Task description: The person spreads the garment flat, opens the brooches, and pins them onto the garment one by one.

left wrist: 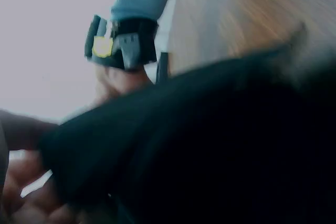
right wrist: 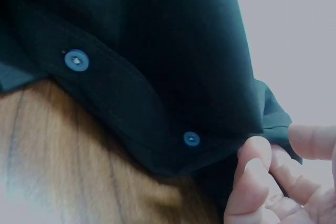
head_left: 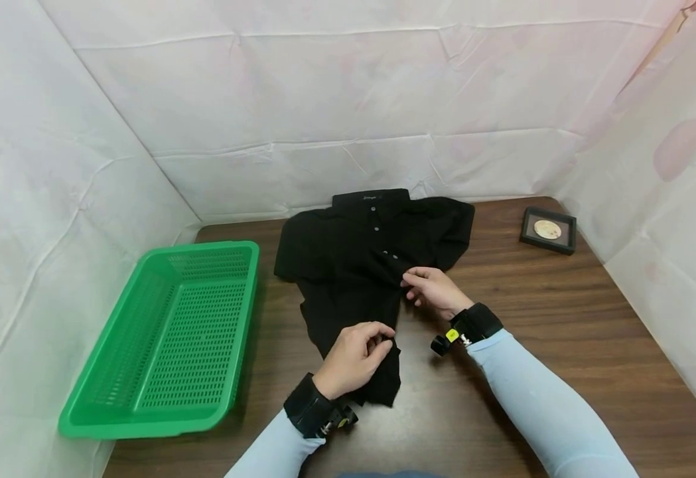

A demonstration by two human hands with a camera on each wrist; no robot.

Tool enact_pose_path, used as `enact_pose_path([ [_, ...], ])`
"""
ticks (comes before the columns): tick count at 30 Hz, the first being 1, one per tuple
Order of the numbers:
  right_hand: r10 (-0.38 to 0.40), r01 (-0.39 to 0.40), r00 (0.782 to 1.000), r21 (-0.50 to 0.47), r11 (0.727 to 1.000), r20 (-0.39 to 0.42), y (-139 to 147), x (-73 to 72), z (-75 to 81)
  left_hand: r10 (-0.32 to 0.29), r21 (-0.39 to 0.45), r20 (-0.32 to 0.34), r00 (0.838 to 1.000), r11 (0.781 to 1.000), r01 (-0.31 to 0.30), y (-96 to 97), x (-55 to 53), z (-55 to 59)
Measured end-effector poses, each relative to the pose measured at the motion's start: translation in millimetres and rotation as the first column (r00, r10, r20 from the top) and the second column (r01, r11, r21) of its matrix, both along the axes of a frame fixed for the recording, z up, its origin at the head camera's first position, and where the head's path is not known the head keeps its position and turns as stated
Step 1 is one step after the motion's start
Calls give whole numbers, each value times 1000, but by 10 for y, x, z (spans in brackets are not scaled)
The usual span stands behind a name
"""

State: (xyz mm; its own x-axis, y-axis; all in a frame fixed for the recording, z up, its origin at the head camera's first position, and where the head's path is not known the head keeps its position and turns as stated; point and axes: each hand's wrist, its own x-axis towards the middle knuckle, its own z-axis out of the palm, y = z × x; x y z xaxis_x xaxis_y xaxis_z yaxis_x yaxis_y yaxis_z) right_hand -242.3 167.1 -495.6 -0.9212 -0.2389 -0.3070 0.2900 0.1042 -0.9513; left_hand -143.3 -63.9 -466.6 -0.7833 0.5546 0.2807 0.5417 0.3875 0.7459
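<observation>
A black short-sleeved button-up shirt (head_left: 348,265) lies on the wooden table, its collar toward the back curtain and its right side drawn inward. My left hand (head_left: 350,358) is over the lower part and pinches the cloth between thumb and curled fingers. At the shirt's right edge, below the chest buttons, my right hand (head_left: 434,291) pinches the fabric with its fingertips. Two buttons show close up on the shirt (right wrist: 131,93) in the right wrist view. The left wrist view is blurred; dark cloth (left wrist: 184,145) fills much of it, with left fingers (left wrist: 31,182) at its edge.
A green plastic basket (head_left: 253,292) with slotted walls stands on the left side of the table. At the back right lies a small dark-framed box (head_left: 547,230) with a round pale disc in it. White curtains (head_left: 324,86) enclose the back and both sides.
</observation>
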Motion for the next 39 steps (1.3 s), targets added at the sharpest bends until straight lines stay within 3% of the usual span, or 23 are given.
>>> enact_pose_path([
  [3,2,-2,1000,-2,1000,18,35,9,-30,-35,-39,41,999,999,37,-112,-55,-23],
  [5,2,-2,1000,0,1000,28,64,12,-58,28,-41,54,998,999,-25,-183,-127,-25],
  [7,7,-7,999,0,1000,32,92,19,-85,148,-44,55,988,988,-145,-243,-216,-27],
  [10,17,-17,999,-2,1000,40,125,44,-120,341,-101,70,937,937,-333,-309,-347,-46],
  [13,27,-27,998,-4,1000,50,152,83,-147,459,-206,74,886,876,-436,-340,-444,-87],
  [15,27,-27,997,4,1000,65,176,116,-163,491,-268,81,867,849,-456,-344,-485,-118],
  [20,20,-23,995,25,999,98,233,178,-200,516,-349,118,848,821,-451,-349,-553,-219],
  [25,16,-18,994,19,1000,108,252,203,-247,569,-401,80,818,770,-497,-370,-599,-319],
  [28,21,-23,994,10,1000,111,250,213,-263,561,-399,98,822,779,-484,-377,-612,-355],
  [34,17,-15,993,-15,1000,118,230,217,-273,495,-305,113,862,843,-444,-376,-608,-380],
  [39,26,-25,993,-13,1000,116,198,227,-252,453,-191,136,881,885,-425,-344,-598,-304],
])
